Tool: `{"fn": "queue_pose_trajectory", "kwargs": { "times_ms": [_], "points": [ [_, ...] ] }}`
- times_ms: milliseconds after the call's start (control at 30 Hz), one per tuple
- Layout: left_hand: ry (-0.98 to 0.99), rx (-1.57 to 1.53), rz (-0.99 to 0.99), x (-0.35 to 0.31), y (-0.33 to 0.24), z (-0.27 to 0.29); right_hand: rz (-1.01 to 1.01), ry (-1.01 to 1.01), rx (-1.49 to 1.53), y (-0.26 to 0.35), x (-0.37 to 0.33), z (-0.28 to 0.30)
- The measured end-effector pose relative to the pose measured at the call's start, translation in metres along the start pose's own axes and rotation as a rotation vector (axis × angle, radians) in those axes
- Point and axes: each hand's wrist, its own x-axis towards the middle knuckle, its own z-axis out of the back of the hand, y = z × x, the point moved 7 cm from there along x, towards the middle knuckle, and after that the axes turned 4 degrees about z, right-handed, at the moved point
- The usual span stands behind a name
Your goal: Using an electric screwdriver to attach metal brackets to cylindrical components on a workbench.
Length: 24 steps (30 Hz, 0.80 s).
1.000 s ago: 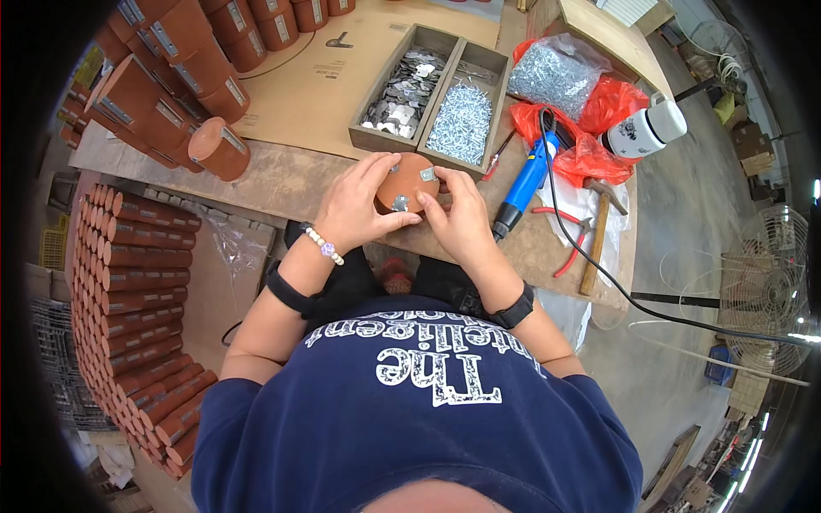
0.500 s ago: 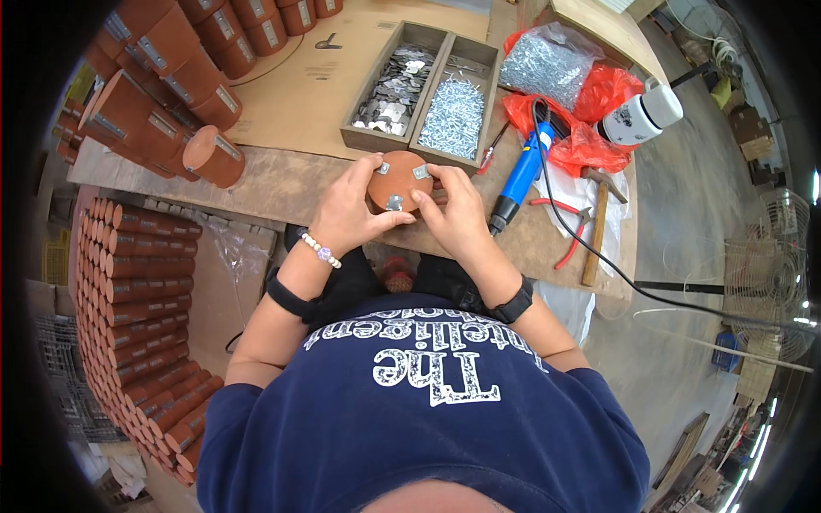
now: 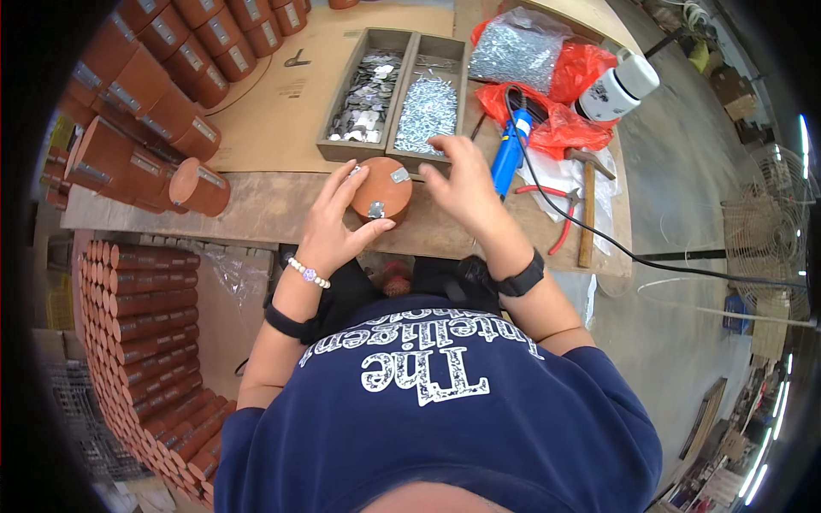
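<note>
A reddish-brown round cylinder (image 3: 381, 186) stands near the front edge of the wooden bench, with small metal plates on its round top. My left hand (image 3: 336, 205) grips its left side, thumb at the near edge and fingers along the far left. Apart from the cylinder, my right hand (image 3: 469, 184) is open, its thumb and fingers spread. Those fingertips hover at the near end of a wooden box (image 3: 463, 90) of silvery screws (image 3: 428, 113). Beside it stands a second box (image 3: 351, 85) of flat metal plates (image 3: 370, 98).
A blue power screwdriver (image 3: 511, 154), red-handled pliers (image 3: 564, 218) and a hammer (image 3: 587, 214) lie at the right. Behind them are a bag of screws (image 3: 517, 51) and a white bottle (image 3: 611, 94). Similar cylinders (image 3: 201, 186) crowd the far left; more are stacked (image 3: 154, 299) below the bench.
My right hand has let go of the cylinder and moved away to the right, toward the screw box. My left hand still holds the cylinder. The whole view has shifted slightly.
</note>
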Motion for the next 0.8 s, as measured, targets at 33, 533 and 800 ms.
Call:
{"fn": "queue_pose_trajectory", "kwargs": {
  "times_ms": [33,533,800],
  "points": [
    [0.005,-0.010,-0.009,0.000,-0.002,0.000,-0.032,-0.011,-0.027,-0.014,0.003,0.005],
    [0.010,0.176,0.130,0.016,-0.015,-0.017,-0.322,0.289,-0.206,-0.086,-0.002,0.016],
    [0.354,-0.008,-0.080,0.017,-0.028,-0.011,-0.277,0.582,-0.692,-0.094,0.001,-0.025]
  ]
}}
